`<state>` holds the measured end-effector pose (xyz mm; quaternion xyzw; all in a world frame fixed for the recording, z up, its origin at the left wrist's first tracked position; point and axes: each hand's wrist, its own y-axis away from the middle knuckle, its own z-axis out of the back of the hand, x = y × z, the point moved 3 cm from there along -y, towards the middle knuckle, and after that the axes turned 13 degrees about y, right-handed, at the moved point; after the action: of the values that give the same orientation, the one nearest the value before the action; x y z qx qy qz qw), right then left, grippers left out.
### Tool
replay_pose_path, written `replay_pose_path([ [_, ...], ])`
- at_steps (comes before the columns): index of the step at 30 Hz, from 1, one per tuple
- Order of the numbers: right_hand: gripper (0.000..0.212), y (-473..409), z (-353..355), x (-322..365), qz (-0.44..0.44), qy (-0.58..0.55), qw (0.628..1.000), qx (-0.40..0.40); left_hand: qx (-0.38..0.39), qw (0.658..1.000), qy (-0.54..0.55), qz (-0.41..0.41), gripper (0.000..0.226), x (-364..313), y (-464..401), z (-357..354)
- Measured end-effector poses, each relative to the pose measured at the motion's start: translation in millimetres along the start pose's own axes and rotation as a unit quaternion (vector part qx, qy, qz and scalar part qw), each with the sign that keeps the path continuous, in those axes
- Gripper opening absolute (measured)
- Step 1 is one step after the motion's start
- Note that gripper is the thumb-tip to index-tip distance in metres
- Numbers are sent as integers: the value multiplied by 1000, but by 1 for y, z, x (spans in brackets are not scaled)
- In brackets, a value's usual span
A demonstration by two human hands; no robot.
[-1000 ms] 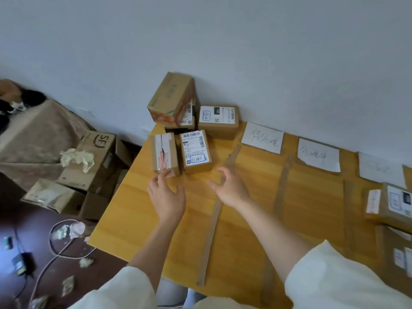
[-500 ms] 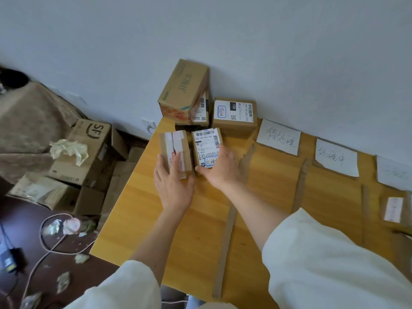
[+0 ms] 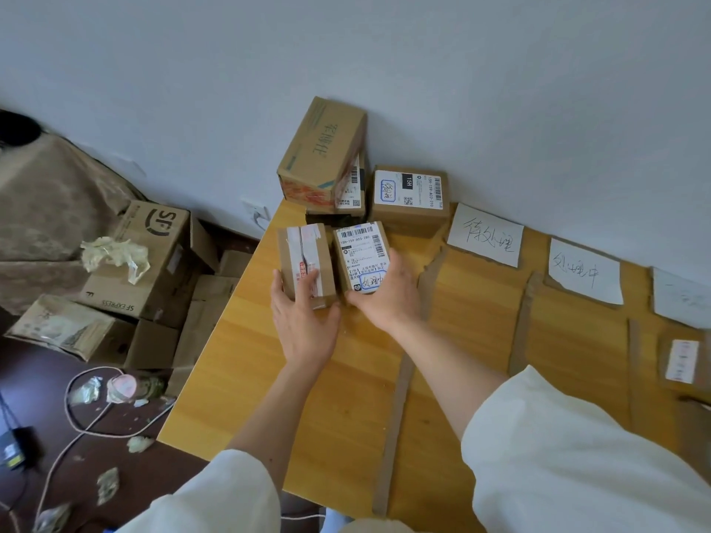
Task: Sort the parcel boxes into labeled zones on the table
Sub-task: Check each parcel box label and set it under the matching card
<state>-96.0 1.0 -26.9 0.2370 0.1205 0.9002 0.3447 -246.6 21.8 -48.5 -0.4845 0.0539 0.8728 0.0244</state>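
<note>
Two small brown parcels sit side by side at the far left corner of the wooden table [image 3: 307,398]. My left hand [image 3: 304,321] grips the taped parcel [image 3: 304,255], thumb at its left side and fingers laid on top. My right hand [image 3: 388,298] grips the labeled parcel [image 3: 359,251] from its near right side. Behind them stand a tilted box with green print [image 3: 319,155] and a parcel with a white label [image 3: 409,198]. Handwritten zone sheets lie along the wall: one [image 3: 486,234], a second [image 3: 584,271], a third [image 3: 681,298].
Brown tape strips [image 3: 396,409] divide the table into zones. Another parcel [image 3: 685,363] sits at the right edge. On the floor to the left are an SF box [image 3: 154,240], more cardboard, crumpled paper and a white cable [image 3: 77,425]. The wall runs close behind the table.
Both hands reached forward from above the table to the two front parcels and closed around them. The camera moved in closer.
</note>
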Motion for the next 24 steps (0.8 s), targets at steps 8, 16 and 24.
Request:
replay_pose_path([
  [8, 117, 23, 20, -27, 23, -59, 997, -49, -25, 999, 22, 30, 83, 0, -6, -1],
  [16, 116, 51, 33, -71, -7, -131, 989, -69, -37, 995, 53, 79, 82, -8, 6, -8],
  [24, 115, 73, 42, -113, -44, -191, 976, -91, -63, 994, 89, -11, 65, -40, 42, -28],
])
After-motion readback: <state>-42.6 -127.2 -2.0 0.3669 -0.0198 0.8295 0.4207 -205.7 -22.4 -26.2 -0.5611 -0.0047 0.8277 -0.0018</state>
